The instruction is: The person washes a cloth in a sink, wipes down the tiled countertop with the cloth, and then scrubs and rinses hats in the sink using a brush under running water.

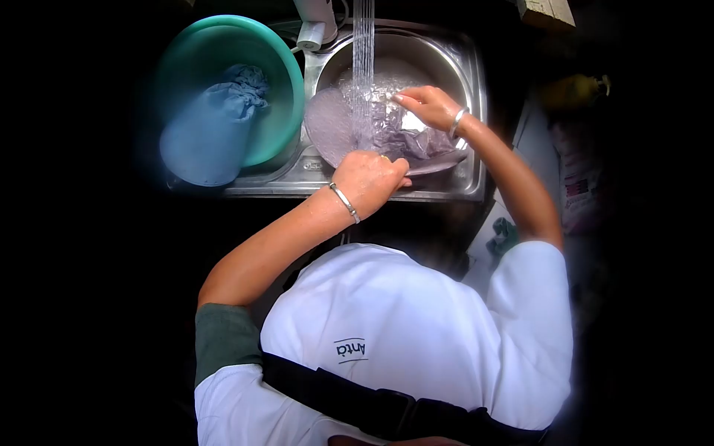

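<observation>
A wet, crumpled mauve fabric piece that looks like a wide-brimmed hat (331, 126) lies in the round steel sink bowl (457, 67). Its brim spreads over the bowl's left and front edges. At the front edge, my left hand (368, 180) is closed on the brim. My right hand (428, 105) is held above the crumpled middle part, thumb and fingers drawn together in a pinch; what lies between the fingertips, if anything, is too small to tell. A stream of water (363, 67) falls onto the fabric, left of my right hand.
Left of the bowl stands a green plastic basin (286, 74). A pale blue cloth item (212, 137) lies in it and hangs over its front rim. Behind the sink rises a white faucet (316, 26). A yellow bottle (573, 89) is dimly visible at right.
</observation>
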### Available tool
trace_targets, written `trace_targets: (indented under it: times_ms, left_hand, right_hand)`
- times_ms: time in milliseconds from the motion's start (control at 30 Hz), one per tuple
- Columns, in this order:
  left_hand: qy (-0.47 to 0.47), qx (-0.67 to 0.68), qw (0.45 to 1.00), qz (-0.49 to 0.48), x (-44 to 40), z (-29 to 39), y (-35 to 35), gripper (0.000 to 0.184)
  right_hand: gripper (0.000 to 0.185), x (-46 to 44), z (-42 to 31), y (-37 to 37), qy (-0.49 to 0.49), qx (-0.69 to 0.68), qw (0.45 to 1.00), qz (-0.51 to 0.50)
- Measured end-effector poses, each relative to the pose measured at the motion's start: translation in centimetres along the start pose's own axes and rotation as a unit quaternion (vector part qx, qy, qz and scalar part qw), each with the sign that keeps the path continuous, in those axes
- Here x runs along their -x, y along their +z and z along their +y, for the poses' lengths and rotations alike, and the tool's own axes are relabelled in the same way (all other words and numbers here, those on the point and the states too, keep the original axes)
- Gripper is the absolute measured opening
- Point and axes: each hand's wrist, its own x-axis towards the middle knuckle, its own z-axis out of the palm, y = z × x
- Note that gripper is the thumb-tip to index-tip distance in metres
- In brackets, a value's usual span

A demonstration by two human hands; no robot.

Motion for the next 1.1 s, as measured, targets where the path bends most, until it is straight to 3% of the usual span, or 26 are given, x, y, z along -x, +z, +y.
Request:
trace_targets:
  times_ms: [133, 233, 267, 367, 400, 500, 600, 667, 700, 800, 900, 1100]
  left_hand:
    - [-0.018, 0.004, 0.999, 0.03, 0.4, -0.7, -0.9, 0.03]
    - [-0.025, 0.028, 0.997, 0.069, 0.5, -2.4, -0.9, 0.028]
    - [-0.047, 0.026, 0.998, 0.017, 0.5, -2.7, -1.4, 0.029]
    - [-0.044, 0.105, 0.993, 0.015, 0.6, -3.1, -2.0, 0.028]
    - [-0.045, 0.135, 0.988, 0.057, 0.7, -3.6, -2.4, 0.029]
    - [-0.139, 0.065, 0.98, 0.127, -0.4, -7.4, -6.1, 0.025]
    - [-0.133, -0.21, 0.947, 0.203, -2.8, -14.9, -8.0, 0.016]
    - [-0.176, -0.325, 0.924, 0.096, -5.1, -17.5, -9.4, 0.02]
    - [-0.185, -0.368, 0.91, 0.033, -6.2, -18.6, -9.5, 0.034]
    - [-0.254, -0.377, 0.872, -0.181, -9.6, -19.3, -10.2, 0.056]
    - [-0.311, -0.249, 0.882, -0.251, -11.7, -20.7, -10.3, 0.055]
    - [-0.304, -0.22, 0.858, -0.352, -12.6, -22.9, -9.9, 0.056]
  right_hand:
    - [0.06, 4.5, -3.3, -1.1, -0.034, -0.195, 0.961, -0.192]
    - [0.052, 8.0, -5.0, 0.1, -0.158, -0.052, 0.975, -0.149]
    - [0.038, 8.6, -4.9, 1.3, -0.191, -0.04, 0.978, -0.073]
    - [0.028, 9.0, -5.5, 1.9, -0.135, 0.073, 0.987, -0.053]
    - [0.025, 9.1, -5.3, 2.1, -0.149, 0.092, 0.984, -0.015]
    - [0.024, 9.7, -5.6, 1.5, -0.135, 0.056, 0.989, 0.033]
    - [0.024, 10.4, -5.6, 1.6, -0.15, 0.047, 0.985, 0.068]
    - [0.024, 10.5, -4.9, 2.1, -0.173, 0.05, 0.98, 0.084]
    - [0.027, 10.6, -4.6, 2.4, -0.196, 0.063, 0.973, 0.103]
    - [0.03, 10.8, -4.6, 3.0, -0.219, 0.077, 0.967, 0.107]
    - [0.03, 10.7, -4.5, 3.5, -0.228, 0.076, 0.965, 0.102]
    - [0.027, 10.7, -4.1, 3.2, -0.245, 0.044, 0.963, 0.107]
